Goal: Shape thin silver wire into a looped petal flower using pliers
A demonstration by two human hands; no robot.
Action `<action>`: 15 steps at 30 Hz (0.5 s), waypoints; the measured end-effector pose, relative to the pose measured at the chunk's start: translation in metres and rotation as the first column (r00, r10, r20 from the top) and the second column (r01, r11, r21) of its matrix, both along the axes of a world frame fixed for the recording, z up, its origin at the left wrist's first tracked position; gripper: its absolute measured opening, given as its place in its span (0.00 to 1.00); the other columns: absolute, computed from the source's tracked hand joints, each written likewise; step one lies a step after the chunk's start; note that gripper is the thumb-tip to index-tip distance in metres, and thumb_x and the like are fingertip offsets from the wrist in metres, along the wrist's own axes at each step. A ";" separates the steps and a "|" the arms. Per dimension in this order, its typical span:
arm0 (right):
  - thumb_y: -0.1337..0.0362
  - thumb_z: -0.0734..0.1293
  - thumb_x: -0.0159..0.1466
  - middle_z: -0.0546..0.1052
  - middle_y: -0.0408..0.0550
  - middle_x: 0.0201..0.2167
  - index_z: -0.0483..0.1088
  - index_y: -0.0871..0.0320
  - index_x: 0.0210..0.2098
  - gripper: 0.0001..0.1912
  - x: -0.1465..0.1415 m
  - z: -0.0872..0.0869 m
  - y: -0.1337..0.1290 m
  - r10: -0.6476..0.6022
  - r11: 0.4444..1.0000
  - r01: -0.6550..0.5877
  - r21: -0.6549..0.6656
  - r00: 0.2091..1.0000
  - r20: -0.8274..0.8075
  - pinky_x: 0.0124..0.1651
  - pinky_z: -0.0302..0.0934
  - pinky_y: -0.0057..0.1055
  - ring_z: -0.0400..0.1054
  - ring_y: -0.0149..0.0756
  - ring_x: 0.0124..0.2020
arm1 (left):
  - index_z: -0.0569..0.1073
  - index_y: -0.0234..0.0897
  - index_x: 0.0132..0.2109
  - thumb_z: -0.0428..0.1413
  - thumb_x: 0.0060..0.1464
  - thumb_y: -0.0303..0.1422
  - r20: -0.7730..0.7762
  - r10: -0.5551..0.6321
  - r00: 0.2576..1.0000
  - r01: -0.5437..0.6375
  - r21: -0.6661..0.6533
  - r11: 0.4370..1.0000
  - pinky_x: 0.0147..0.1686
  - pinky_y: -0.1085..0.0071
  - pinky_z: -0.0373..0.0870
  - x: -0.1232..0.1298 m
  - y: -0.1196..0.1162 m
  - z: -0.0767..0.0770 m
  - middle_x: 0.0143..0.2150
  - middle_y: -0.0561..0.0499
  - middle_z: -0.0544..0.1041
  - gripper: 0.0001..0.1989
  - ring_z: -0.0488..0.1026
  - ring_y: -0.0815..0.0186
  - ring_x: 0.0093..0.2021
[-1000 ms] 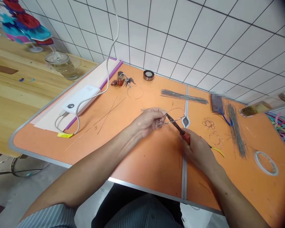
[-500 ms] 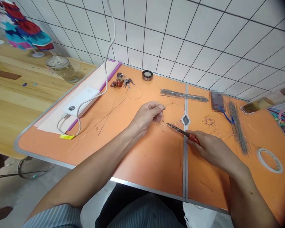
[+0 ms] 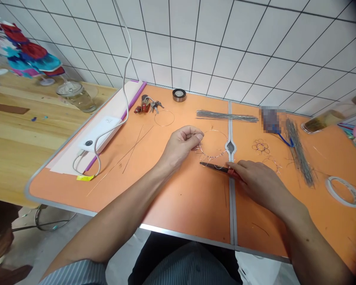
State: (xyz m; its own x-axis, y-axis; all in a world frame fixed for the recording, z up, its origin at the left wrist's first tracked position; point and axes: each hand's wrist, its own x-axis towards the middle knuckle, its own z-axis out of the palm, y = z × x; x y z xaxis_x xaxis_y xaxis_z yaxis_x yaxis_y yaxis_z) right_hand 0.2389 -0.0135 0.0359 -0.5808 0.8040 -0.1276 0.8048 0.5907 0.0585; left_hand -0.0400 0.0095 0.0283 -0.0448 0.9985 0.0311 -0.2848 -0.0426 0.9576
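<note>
My left hand (image 3: 185, 144) pinches the left side of a thin wire ring (image 3: 213, 157), which has small wire loops along its near edge. The ring is held over the orange table (image 3: 178, 209). My right hand (image 3: 252, 178) is closed on long-nosed pliers with a red handle (image 3: 231, 172). Their dark jaws (image 3: 213, 166) point left and lie at the ring's near edge, by the loops. Whether the jaws grip wire is too small to tell. A flower-shaped wire piece (image 3: 260, 146) lies to the right.
Wire bundles (image 3: 225, 116) (image 3: 299, 152) lie at the back and right. Around them are a tape roll (image 3: 178, 95), keys (image 3: 150, 105), a white power bank (image 3: 99, 134) with its cable, a white ring (image 3: 343, 191) and a glass jar (image 3: 323, 120). Loose wires lie at left.
The plier tips have shifted left and toward the table's near edge, with my right hand. The wire ring now shows more fully, still in my left hand. The whole view has shifted slightly.
</note>
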 end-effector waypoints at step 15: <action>0.59 0.71 0.71 0.82 0.50 0.47 0.79 0.47 0.56 0.14 -0.008 0.012 -0.011 0.001 0.979 -0.036 -0.202 0.986 -0.168 0.39 0.60 0.36 0.76 0.44 0.44 | 0.82 0.38 0.33 0.71 0.52 0.37 -0.033 -0.006 0.999 0.006 0.000 1.000 0.32 0.73 0.68 -0.001 -0.001 -0.001 0.31 0.53 0.78 0.09 0.68 0.72 0.28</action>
State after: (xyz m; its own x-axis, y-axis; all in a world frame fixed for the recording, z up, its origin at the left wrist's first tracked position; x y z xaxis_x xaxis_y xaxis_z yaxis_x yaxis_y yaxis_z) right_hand 0.2306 -0.0249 0.0474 -0.6221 0.7601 -0.1875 0.7819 0.5911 -0.1980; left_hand -0.0409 0.0082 0.0275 -0.0380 0.9988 0.0323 -0.2535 -0.0409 0.9665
